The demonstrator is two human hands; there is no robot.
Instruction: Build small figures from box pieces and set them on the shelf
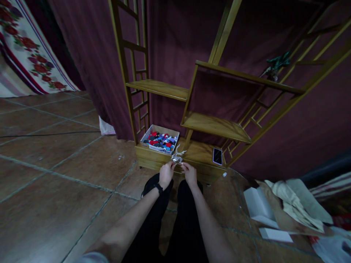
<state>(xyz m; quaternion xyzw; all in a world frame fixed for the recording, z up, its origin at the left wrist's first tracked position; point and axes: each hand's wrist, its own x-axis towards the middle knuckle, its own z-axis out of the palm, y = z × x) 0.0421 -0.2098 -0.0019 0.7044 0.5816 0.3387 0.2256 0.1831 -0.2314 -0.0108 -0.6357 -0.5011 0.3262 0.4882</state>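
Jointly, left hand (166,175), right hand (189,173), grip pinched on silvery figure (177,159), perhaps foil, box (166,130) with markings (159,148) unreadably small

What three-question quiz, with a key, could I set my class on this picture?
1. Multiple choice: which wrist wears the black wristband? A) left; B) right; C) both.
2. True or false: the smartphone lies inside the open box.
3. Short answer: what do the left hand and right hand hold between them?

Key:
1. A.
2. False: the smartphone lies on the base board of the wooden shelf unit, apart from the open box.
3. A shiny silvery piece with pale, antler-like prongs.
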